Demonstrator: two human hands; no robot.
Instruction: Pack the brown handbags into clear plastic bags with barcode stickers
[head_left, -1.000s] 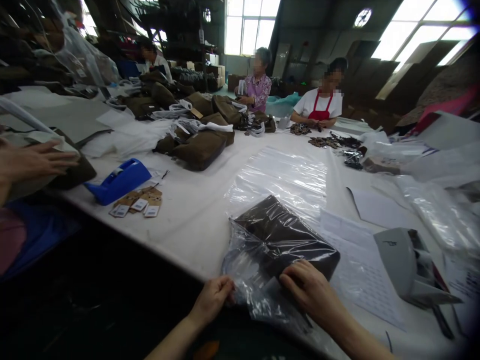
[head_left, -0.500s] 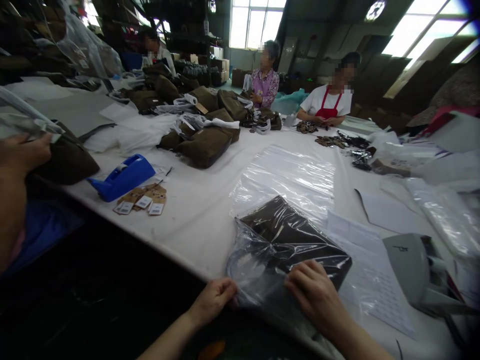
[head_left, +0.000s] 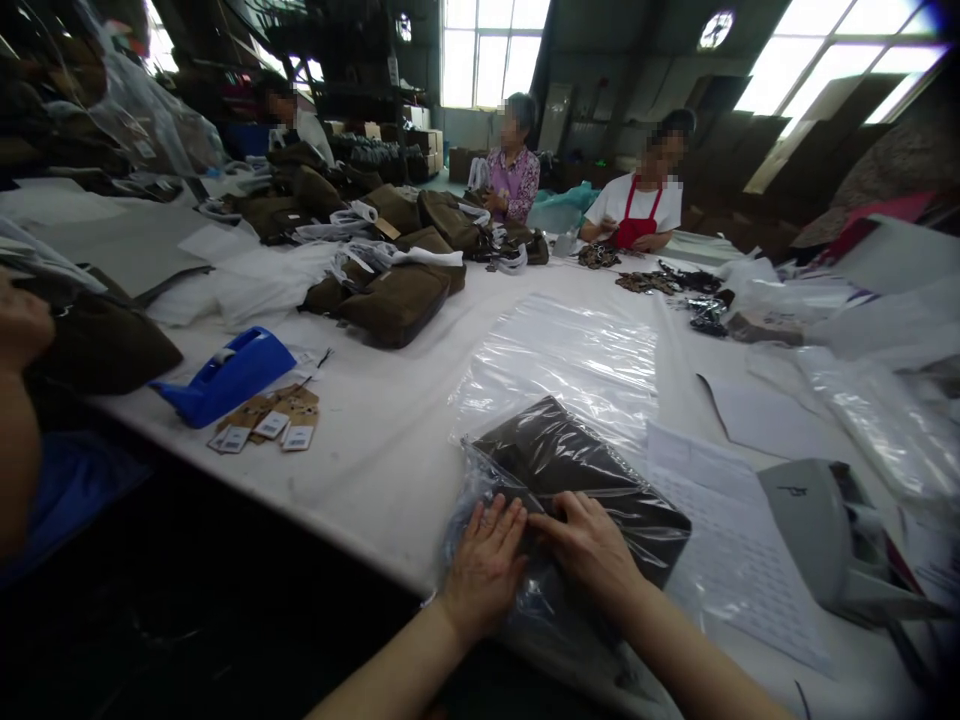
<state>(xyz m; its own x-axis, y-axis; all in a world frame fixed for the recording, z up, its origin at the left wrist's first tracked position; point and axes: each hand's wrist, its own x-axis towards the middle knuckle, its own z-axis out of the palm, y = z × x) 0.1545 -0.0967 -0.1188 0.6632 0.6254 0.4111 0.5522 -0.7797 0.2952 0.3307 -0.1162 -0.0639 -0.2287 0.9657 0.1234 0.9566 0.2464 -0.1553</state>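
A dark brown bag [head_left: 600, 470] lies flat on the table near its front edge, inside a clear plastic bag [head_left: 469, 490] whose loose end bunches toward me. My left hand [head_left: 487, 565] is spread flat on that loose plastic, fingers stretched out over the lower left of the package. Just to its right, my right hand [head_left: 589, 550] rests on the package with bent fingers pinching the plastic at the fold. The two hands nearly meet. Its fingertips are partly hidden against the film.
Clear plastic bags [head_left: 570, 350] lie behind the package. A grey tape dispenser [head_left: 817, 540] and printed sheets [head_left: 727, 530] are right. A blue tape dispenser [head_left: 229, 375], paper tags [head_left: 274, 420] and brown bags [head_left: 397, 305] stand left. A co-worker's hand [head_left: 22, 320] shows far left; other people sit behind.
My left hand has moved up and right from the plastic's edge, opening flat onto the package. My right hand has shifted slightly left. The co-worker's hand at left has moved outward.
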